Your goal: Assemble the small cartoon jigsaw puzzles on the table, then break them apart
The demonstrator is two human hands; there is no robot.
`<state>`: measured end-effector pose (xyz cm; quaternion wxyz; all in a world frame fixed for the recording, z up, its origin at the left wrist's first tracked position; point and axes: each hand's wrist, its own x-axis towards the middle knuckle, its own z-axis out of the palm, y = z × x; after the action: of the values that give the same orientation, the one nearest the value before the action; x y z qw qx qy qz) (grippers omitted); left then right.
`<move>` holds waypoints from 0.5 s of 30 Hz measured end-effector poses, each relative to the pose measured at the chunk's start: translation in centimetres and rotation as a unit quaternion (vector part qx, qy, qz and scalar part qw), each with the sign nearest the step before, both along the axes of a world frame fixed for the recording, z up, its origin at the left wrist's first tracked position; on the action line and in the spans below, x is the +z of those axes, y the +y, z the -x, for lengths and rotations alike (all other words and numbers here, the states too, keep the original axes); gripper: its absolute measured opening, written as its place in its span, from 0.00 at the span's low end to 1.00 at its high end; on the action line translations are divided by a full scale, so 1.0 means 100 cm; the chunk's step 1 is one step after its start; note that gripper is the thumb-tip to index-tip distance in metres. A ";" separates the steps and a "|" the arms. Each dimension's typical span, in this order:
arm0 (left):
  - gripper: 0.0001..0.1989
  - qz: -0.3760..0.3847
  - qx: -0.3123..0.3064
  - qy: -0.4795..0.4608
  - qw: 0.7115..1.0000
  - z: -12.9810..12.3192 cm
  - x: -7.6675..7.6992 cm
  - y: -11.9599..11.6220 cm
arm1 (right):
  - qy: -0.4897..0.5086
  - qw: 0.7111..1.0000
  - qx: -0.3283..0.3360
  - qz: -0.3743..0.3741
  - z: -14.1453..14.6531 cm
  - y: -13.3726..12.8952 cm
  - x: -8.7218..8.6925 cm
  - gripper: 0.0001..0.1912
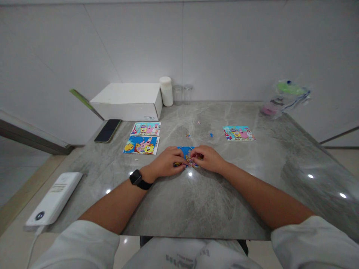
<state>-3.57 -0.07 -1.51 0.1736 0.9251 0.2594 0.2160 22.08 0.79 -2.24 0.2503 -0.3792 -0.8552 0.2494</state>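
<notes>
A small, colourful jigsaw puzzle (185,150) with a blue cartoon picture lies on the table in front of me, partly covered by my fingers. My left hand (169,161) has its fingers bent over the left side of the puzzle, gripping it. On the right side, my right hand (208,158) closes thumb and fingertips on the puzzle; whether a single piece is pinched there is hidden. Just beyond the hands lie loose jigsaw pieces: a blue one (211,135), a multicoloured one (188,136) and a pale pink one (199,122).
Cartoon picture cards lie left, an upper one (146,129) and a lower one (141,145); another card (239,133) is right. Around them are a phone (108,130), white box (126,95), white bottle (166,91), glasses (178,95), power bank (54,198) and plastic bag (286,99).
</notes>
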 end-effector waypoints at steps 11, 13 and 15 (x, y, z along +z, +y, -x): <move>0.09 -0.021 -0.019 0.003 1.000 -0.002 -0.004 0.000 | -0.016 1.000 0.010 -0.011 0.000 0.002 -0.003 0.05; 0.09 -0.022 -0.020 0.010 1.000 -0.001 -0.003 0.000 | -0.019 1.000 0.009 -0.008 0.000 0.002 -0.003 0.04; 0.09 -0.024 -0.020 0.014 0.999 -0.001 -0.002 0.001 | -0.022 1.000 0.006 -0.006 0.000 0.002 -0.002 0.04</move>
<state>-3.43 -0.01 -1.73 0.1518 0.9371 0.2375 0.2058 22.05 0.97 -2.46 0.2321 -0.3778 -0.8642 0.2379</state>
